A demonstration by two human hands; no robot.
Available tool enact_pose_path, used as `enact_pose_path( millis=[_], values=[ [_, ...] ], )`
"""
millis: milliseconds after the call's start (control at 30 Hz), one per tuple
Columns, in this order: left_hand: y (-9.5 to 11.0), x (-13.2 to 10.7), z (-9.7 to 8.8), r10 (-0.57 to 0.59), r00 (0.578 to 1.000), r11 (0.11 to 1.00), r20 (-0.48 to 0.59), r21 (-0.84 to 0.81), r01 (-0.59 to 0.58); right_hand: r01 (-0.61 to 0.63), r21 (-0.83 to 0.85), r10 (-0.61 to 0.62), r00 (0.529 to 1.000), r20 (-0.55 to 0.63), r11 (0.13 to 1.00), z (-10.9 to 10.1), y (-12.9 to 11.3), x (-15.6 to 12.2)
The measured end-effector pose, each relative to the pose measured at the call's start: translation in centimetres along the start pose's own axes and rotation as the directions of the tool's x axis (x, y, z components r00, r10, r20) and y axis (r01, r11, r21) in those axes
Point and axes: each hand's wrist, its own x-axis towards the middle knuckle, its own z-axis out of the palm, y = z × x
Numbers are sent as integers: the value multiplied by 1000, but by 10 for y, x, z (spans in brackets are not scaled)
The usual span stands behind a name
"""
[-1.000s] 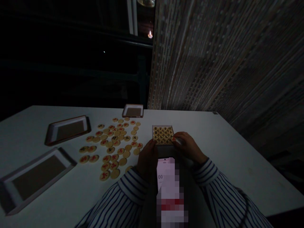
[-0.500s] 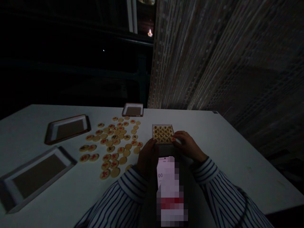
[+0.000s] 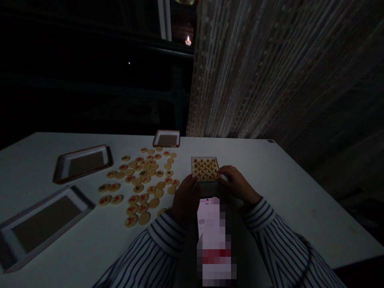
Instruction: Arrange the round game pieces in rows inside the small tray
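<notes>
A small open box point(image 3: 204, 157) stands before me, filled with rows of round wooden xiangqi pieces, most with black characters. My left hand point(image 3: 186, 198) grips the box at its near left corner, fingers curled and partly in shadow. At the near right corner, my right hand point(image 3: 235, 183) has its thumb and forefinger closed on a red-marked xiangqi piece point(image 3: 218, 176), which sits at the box's edge. Left of the box, many loose xiangqi pieces point(image 3: 145, 179) lie spread on the white table point(image 3: 270, 172), some with red or black characters, others blank side up.
Shallow box lids or trays lie around the loose pieces: one at the back point(image 3: 167, 132), one at the left point(image 3: 109, 157), and a larger one at the near left point(image 3: 45, 244). A lit phone point(image 3: 208, 218) lies between my forearms. A string curtain point(image 3: 234, 80) hangs behind the table.
The whole view has shifted very slightly. Both hands stay in the same places at the box.
</notes>
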Motion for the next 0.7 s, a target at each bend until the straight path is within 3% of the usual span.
enact_pose_path(
  millis=[267, 700],
  values=[
    [7, 1, -9, 18, 998, 1000, 67, 20, -19, 1, 1, -1, 1000, -9, 1000, -3, -3, 0],
    [6, 2, -8, 23, 999, 1000, 49, -1, -23, -5, -6, 5, 1000, 14, 1000, -3, -3, 0]
  ],
)
